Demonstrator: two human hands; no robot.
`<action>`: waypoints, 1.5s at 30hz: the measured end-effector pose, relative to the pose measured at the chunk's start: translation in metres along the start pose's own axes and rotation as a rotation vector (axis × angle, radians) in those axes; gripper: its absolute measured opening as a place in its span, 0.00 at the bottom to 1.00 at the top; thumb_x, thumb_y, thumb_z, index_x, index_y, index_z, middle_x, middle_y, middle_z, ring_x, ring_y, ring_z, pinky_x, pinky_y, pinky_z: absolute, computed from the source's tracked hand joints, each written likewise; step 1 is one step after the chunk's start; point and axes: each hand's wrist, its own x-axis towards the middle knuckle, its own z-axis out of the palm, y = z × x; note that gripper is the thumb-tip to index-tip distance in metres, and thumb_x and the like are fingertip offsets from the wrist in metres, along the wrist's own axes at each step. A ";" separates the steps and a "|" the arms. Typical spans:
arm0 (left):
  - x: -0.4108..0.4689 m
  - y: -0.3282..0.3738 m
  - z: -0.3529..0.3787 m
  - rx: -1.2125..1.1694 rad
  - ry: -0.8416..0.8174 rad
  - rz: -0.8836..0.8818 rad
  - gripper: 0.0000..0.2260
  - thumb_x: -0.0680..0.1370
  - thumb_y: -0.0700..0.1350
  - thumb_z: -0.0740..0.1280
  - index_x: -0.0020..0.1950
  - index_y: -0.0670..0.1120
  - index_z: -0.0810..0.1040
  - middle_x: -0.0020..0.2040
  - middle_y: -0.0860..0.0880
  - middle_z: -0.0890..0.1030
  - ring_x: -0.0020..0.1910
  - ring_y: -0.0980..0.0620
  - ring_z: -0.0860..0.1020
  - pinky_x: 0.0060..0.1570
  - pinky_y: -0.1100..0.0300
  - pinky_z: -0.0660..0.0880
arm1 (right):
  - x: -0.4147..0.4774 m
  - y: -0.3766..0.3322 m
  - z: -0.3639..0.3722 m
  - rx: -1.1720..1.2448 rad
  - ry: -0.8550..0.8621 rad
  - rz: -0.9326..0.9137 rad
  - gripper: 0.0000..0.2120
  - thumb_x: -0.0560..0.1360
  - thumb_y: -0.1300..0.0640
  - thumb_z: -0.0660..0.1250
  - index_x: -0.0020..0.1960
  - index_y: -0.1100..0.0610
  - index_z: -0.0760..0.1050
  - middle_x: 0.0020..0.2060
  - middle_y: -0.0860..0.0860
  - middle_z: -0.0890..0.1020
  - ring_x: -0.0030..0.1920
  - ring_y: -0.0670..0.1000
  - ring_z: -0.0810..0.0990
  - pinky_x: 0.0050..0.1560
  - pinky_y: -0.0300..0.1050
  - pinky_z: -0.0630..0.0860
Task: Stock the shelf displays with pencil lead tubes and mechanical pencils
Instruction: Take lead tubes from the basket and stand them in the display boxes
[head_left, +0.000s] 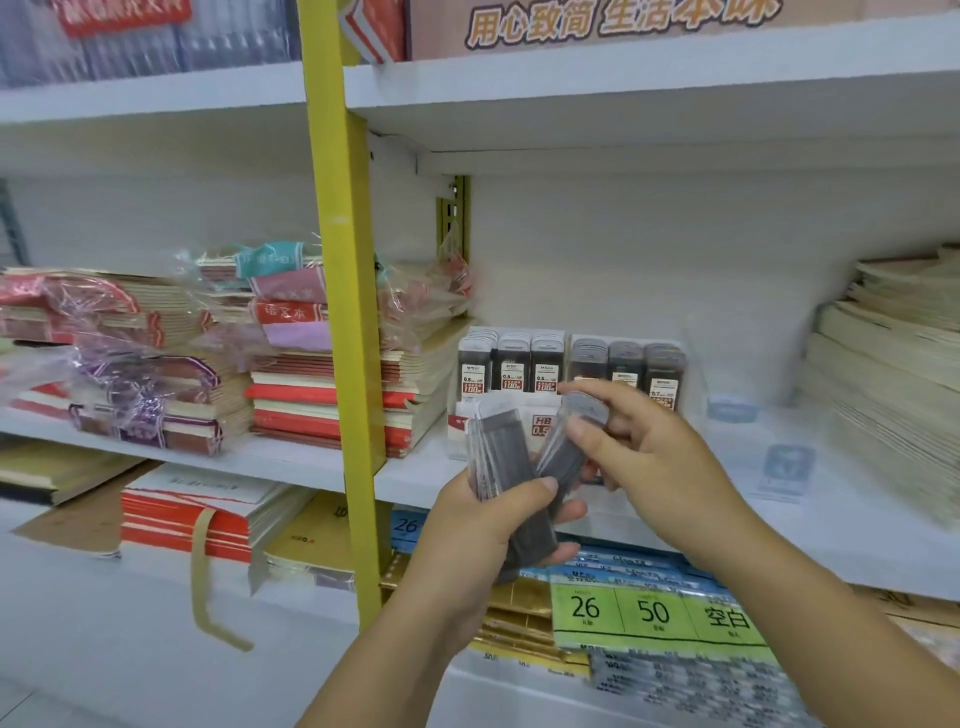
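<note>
Right thumb (581, 430) and fingertips clamped on one tube (563, 460) near its grey-capped upper end. The tube is tilted, its lower end touching the bundle (511, 488). Right hand (649, 452) holds nothing else. Left thumb (537, 491) lies across the front of the bundle, the other fingers curled round behind it: left hand (467, 535) grips several dark tubes together, caps up, count unreadable through blur. Both hands sit just in front of the display (571, 364), slightly below its tube caps, not touching it. The display stands on the white shelf (810, 525), with three white-capped columns in its left half and three grey-capped in its right half; all look near full at the front. Post (340, 312) and stacked notebooks (332, 400) lie left of the display; more notebooks lie right of it, well apart. Judgement: the step in hand is separating one tube from the bundle to slot it in. To do it well, grip the bundle firmly so the other tubes do not fan out or drop, and draw the single tube fully free before lifting. The grey cap suggests the right half of the display, but the label on the held tube is unreadable, so check size against the column label first. Enter from above, cap up and label forward, into a column with room. Risks: nudging standing tubes and toppling a row; slick plastic may slip from a light pinch.
</note>
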 end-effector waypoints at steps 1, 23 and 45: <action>0.000 0.002 0.000 -0.002 -0.022 -0.023 0.17 0.76 0.42 0.74 0.63 0.43 0.78 0.55 0.42 0.86 0.56 0.44 0.85 0.42 0.53 0.83 | -0.001 -0.001 -0.002 0.043 0.007 -0.001 0.13 0.78 0.60 0.65 0.59 0.47 0.77 0.41 0.44 0.85 0.34 0.39 0.80 0.32 0.29 0.73; 0.005 0.000 0.004 0.213 -0.013 0.015 0.14 0.79 0.48 0.70 0.59 0.41 0.77 0.35 0.50 0.83 0.30 0.54 0.76 0.33 0.64 0.76 | 0.010 -0.002 -0.039 0.050 0.122 -0.023 0.11 0.77 0.60 0.67 0.56 0.46 0.74 0.44 0.47 0.86 0.40 0.49 0.85 0.39 0.39 0.79; 0.009 0.001 -0.012 0.179 -0.134 -0.019 0.19 0.75 0.57 0.69 0.61 0.48 0.82 0.43 0.50 0.85 0.33 0.56 0.77 0.33 0.66 0.74 | 0.062 0.008 -0.035 -0.866 0.271 -0.125 0.15 0.79 0.52 0.63 0.65 0.49 0.76 0.47 0.45 0.71 0.52 0.45 0.66 0.52 0.39 0.64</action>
